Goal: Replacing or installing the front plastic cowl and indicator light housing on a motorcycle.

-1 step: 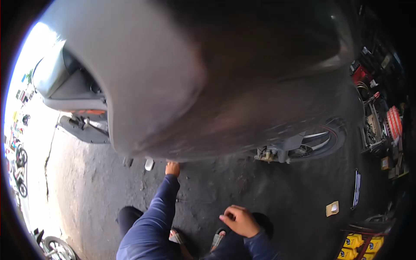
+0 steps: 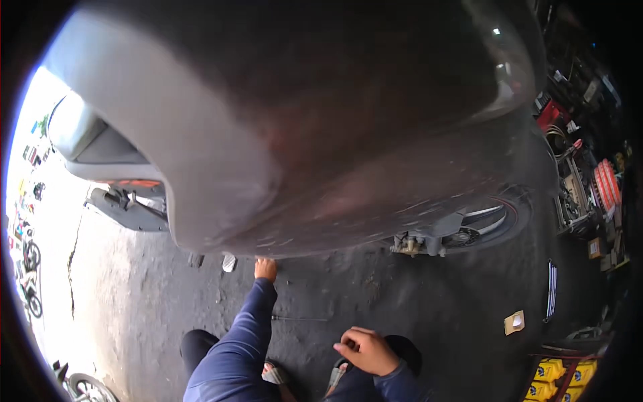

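A large, dark glossy motor scooter body (image 2: 375, 154) fills the upper view, with its lower edge running across the middle. My left hand (image 2: 266, 269) reaches up to that edge. Its fingertips pass out of sight behind the panel, so what they touch or hold is hidden. Just left of it, a small pale ribbed piece (image 2: 229, 262) shows below the edge. My right hand (image 2: 368, 351) hovers by my right knee, loosely curled, thumb apart from the fingers, with nothing visible in it. A spoked-rim wheel (image 2: 492, 221) with a disc sits under the body at the right.
Below, a thin rod (image 2: 299, 319) lies on the dark ground. To the right are an opened packet (image 2: 514, 322), a long striped strip (image 2: 550, 291), yellow bottles (image 2: 548, 370) on a rack and cluttered tools. Another vehicle's grey seat and tail (image 2: 110, 147) stand at the left.
The view has shifted slightly, so the scooter's lower edge sits a little lower in the picture. The left hand stays at the panel edge; the right hand stays by the knee.
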{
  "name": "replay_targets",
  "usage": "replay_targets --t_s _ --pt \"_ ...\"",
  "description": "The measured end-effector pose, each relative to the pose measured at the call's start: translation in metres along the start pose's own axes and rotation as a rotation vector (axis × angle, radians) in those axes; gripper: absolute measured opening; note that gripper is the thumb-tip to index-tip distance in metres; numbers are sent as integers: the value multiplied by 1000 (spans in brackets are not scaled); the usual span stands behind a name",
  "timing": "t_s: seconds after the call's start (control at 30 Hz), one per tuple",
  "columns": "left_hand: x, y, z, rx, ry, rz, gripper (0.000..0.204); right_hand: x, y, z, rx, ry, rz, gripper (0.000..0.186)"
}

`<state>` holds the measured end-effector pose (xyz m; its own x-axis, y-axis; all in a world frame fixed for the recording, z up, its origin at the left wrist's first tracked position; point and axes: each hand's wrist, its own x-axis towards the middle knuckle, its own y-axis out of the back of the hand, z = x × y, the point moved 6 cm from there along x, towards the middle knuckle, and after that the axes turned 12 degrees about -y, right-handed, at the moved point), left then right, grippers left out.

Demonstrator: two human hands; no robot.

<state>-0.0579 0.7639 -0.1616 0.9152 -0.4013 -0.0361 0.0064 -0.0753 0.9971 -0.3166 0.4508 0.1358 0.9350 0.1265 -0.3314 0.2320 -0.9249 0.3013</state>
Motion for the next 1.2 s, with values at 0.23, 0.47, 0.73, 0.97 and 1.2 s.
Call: replay_targets --t_s 0.23,0.47,0.73,0.97,1.2 --pt "-24 -5 55 -195 52 -68 11 3 1 21 -130 -25 38 29" --pt "-104 122 176 -1689 212 -234 19 30 12 33 -96 17 158 19" --pt "-122 379 164 -1966 -166 185 11 -3 -2 -130 105 491 582 19" --pt "-116 536 128 -1868 -528 606 5 -40 16 -269 55 836 820 19" --pt "-100 640 98 -1681 -753 735 6 -16 27 -333 585 829 535 15"
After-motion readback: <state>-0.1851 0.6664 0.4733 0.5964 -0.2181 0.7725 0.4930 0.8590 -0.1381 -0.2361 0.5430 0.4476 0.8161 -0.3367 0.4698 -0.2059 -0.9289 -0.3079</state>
